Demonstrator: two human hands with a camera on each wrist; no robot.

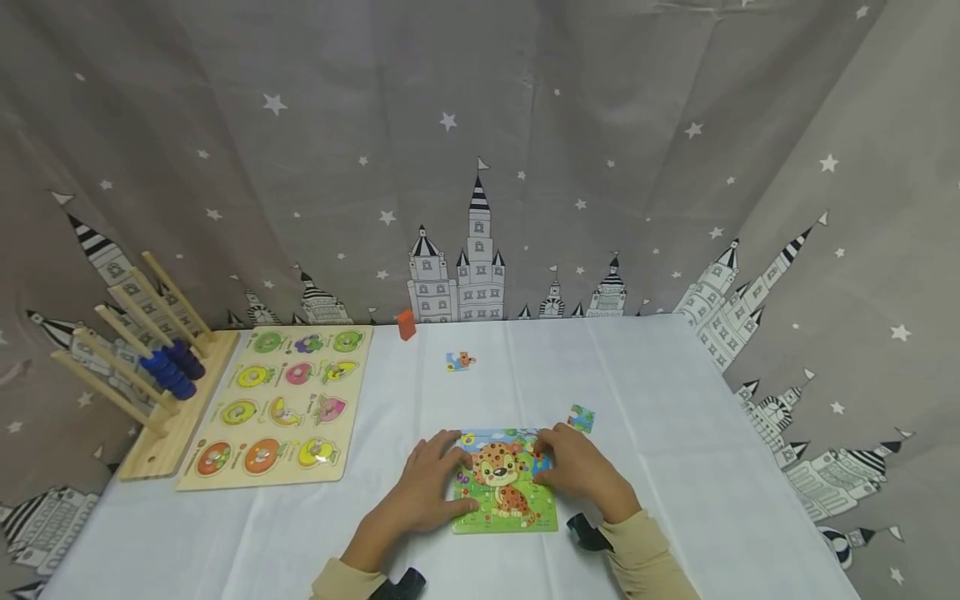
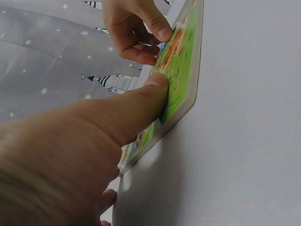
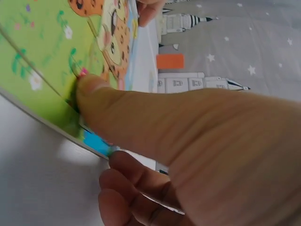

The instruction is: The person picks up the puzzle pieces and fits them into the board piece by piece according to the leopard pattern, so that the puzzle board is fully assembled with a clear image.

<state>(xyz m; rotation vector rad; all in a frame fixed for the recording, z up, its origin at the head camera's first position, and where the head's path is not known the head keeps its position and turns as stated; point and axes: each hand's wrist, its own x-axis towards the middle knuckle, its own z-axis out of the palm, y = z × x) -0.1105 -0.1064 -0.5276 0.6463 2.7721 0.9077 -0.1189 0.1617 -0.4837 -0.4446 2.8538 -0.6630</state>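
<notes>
A jigsaw puzzle [image 1: 504, 521] with a spotted leopard cub on green grass lies on the white table, in front of the person. The left hand [image 1: 429, 483] holds its left side, the thumb [image 2: 157, 82] on the picture and the fingers at the edge. At the right side the right hand [image 1: 581, 468] grips the puzzle near its upper right corner, thumb [image 3: 94, 89] on the picture and other fingers curled by the edge. A blue patch [image 3: 95, 142] shows beneath that thumb; whether it is a loose piece I cannot tell.
One loose puzzle piece [image 1: 581, 418] lies just beyond the right hand, another [image 1: 460, 361] farther back. An orange block [image 1: 406, 324] stands at the back edge. To the left are a fruit puzzle board [image 1: 258, 479] and a wooden peg stand [image 1: 142, 454] with blue beads.
</notes>
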